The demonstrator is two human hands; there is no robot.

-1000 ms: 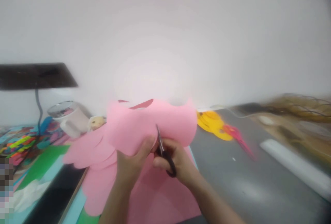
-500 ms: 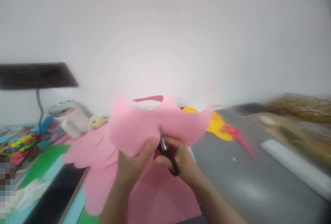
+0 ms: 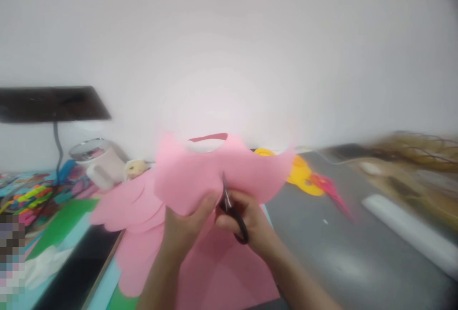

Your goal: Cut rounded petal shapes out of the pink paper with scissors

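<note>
A pink sheet (image 3: pixel 189 176) with a curved outline and an opening near its top edge is held up in front of me. My left hand (image 3: pixel 191 222) pinches its lower edge between thumb and fingers. Black-handled scissors (image 3: pixel 231 210) are gripped in my right hand (image 3: pixel 243 214), their blades pointing up against the sheet just right of my left thumb. Below hangs or lies another large pink sheet (image 3: pixel 225 272). Rounded pink cut pieces (image 3: pixel 125 205) are stacked to the left.
Right of the sheet, yellow pieces (image 3: pixel 300 176) and pink scissors (image 3: pixel 331 191) lie on the grey table (image 3: pixel 322 253), with a white bar (image 3: pixel 408 233) further right. At left stand a white mug (image 3: pixel 103 167), colourful small items (image 3: pixel 32 198) and a black panel (image 3: pixel 82 262).
The view has shifted very slightly, so the things at left appear a little further right. Both hands keep their grips, and the scissors stay at nearly the same spot on the sheet.
</note>
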